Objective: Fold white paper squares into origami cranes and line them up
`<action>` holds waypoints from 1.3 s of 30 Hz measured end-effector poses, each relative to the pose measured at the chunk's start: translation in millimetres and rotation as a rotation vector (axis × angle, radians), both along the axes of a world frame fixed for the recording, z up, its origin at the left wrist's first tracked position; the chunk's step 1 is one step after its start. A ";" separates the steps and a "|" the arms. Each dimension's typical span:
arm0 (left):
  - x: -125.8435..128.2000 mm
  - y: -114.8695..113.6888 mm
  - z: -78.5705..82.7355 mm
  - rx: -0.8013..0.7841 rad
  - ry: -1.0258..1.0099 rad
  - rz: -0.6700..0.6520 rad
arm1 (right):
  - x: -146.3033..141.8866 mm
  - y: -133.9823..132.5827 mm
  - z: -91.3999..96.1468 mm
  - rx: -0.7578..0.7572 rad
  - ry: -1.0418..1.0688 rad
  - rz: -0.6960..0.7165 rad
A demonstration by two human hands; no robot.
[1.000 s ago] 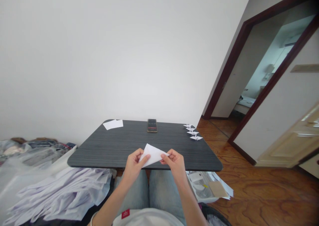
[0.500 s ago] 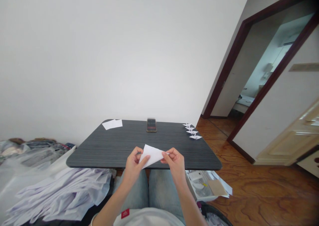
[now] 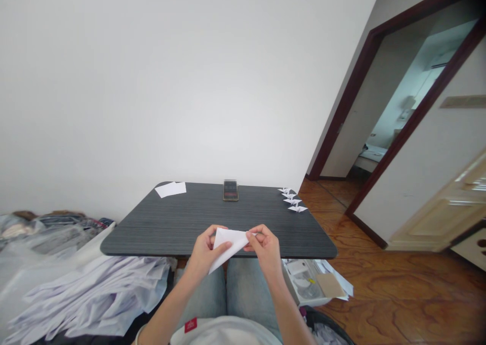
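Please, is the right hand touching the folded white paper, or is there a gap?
Touching: the head view shows the right hand pinching the edge of the folded white paper, with no gap.

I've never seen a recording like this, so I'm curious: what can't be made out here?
Head view:
Folded white paper: middle hidden by the left hand and right hand.
Upright phone: screen too small to read.
Origami cranes: folds too small.
White package by the right leg: contents blurred.
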State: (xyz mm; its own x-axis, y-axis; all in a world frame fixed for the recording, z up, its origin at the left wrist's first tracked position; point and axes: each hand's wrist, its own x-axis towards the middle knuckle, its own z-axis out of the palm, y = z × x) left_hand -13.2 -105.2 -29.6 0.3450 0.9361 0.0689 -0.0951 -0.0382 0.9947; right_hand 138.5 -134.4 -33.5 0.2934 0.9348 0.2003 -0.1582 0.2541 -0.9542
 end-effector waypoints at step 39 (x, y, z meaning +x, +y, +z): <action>0.7 -6.8 1.5 0.201 0.131 0.139 | 4.4 -2.4 7.5 -0.019 0.055 -0.006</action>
State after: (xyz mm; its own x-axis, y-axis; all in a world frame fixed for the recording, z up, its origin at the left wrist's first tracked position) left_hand -12.6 -112.0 -28.1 0.2321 0.9472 0.2213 0.0538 -0.2397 0.9694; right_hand 142.8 -136.7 -25.9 0.3091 0.9365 0.1657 -0.2092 0.2369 -0.9488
